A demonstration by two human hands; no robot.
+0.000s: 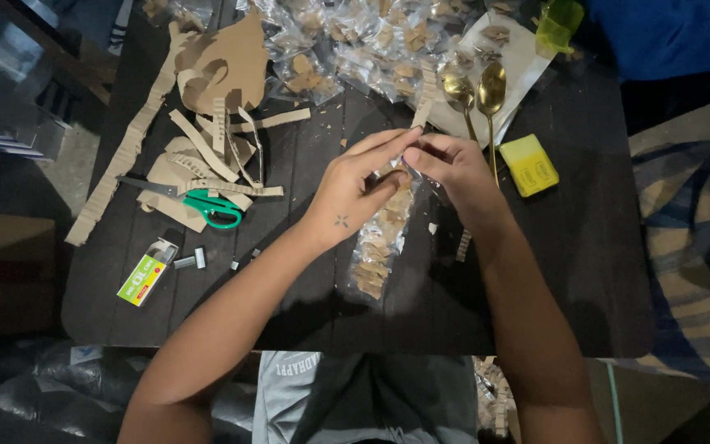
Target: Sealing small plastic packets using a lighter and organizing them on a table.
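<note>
Fingers of left hand (353,191) and right hand (452,167) pinched on crinkly clear plastic strip (380,238), tan cardboard bits inside

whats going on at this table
A person sits at a dark table. Both hands, left hand and right hand, pinch the top of a long clear plastic bag filled with small cardboard bits. Green-handled scissors lie on cardboard scraps to the left; two gold spoons and a yellow block lie to the right.
</note>
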